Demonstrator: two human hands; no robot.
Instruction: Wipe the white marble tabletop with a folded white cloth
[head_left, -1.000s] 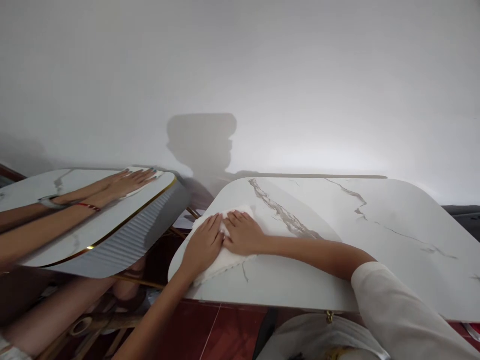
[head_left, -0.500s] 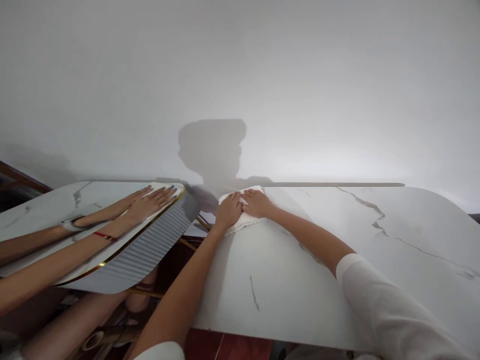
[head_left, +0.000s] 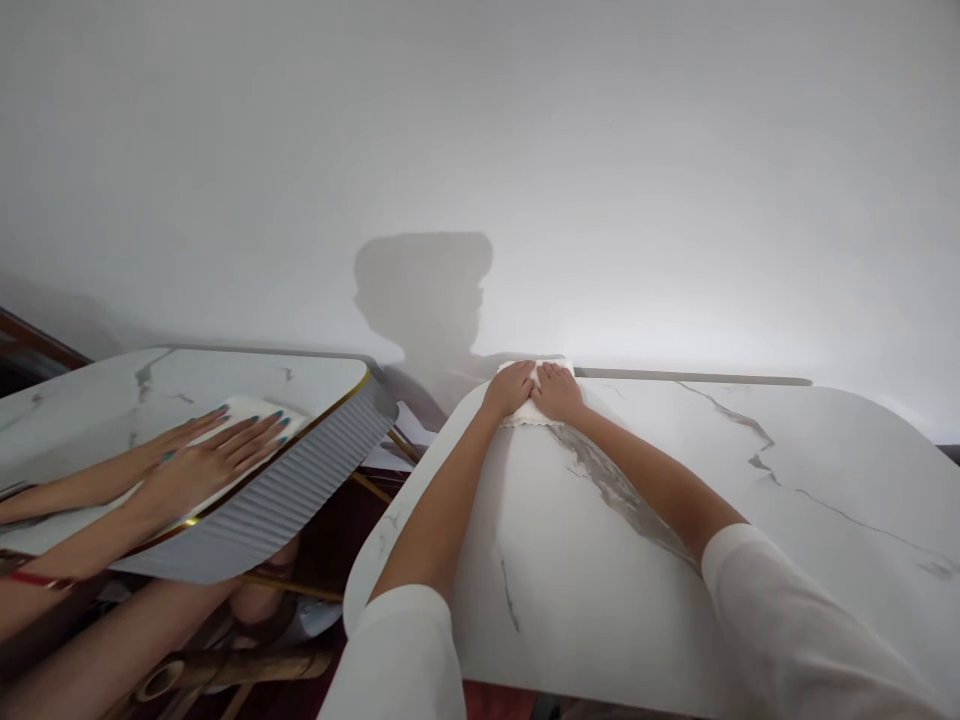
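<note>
At the far edge of a white marble-patterned table [head_left: 585, 590], a white cloth [head_left: 519, 417] with a wavy edge lies under both hands. My left hand [head_left: 513, 389] rests flat on the cloth's left part, its fingers stretched toward the wall. Close beside it, my right hand [head_left: 557, 391] presses flat on the cloth's right part, fingers also extended. The thumbs come near each other at the middle. Part of the cloth is hidden beneath the palms.
To the left, a co-worker's hands [head_left: 217, 455] lie on another white cloth [head_left: 244, 408] on a second marble-patterned table [head_left: 225, 370] with a ribbed grey side. A gap separates the two tables. A pale wall [head_left: 637, 180] stands behind both.
Both my hands and the cloth have moved right and slightly farther away, to the table's far edge. The co-worker's hands and cloth have moved nearer and to the left.
</note>
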